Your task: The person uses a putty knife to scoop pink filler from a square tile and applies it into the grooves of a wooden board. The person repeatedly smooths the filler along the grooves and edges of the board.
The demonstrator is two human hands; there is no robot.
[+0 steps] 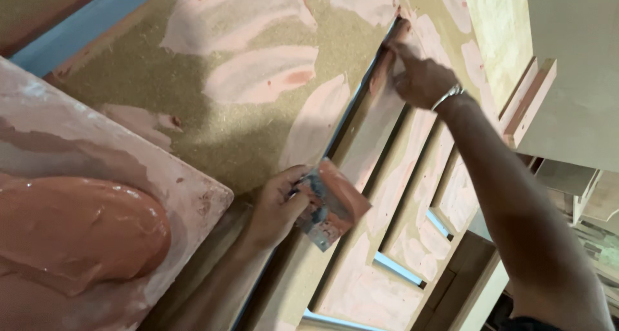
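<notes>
1. Two risks: left hand, grip closed on the putty-smeared flat metal scraper beside the slot, could drip filler.
2. Right hand, fingertips pressing pink putty into the brown particleboard panel groove, may smear unevenly.

Putty board left; scraper centre on panel; right hand above.

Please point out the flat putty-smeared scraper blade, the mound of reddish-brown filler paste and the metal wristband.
flat putty-smeared scraper blade [335, 205], head view, middle of the blade.
mound of reddish-brown filler paste [74, 231], head view, top of the mound.
metal wristband [448, 95], head view, band on the right wrist.
</notes>
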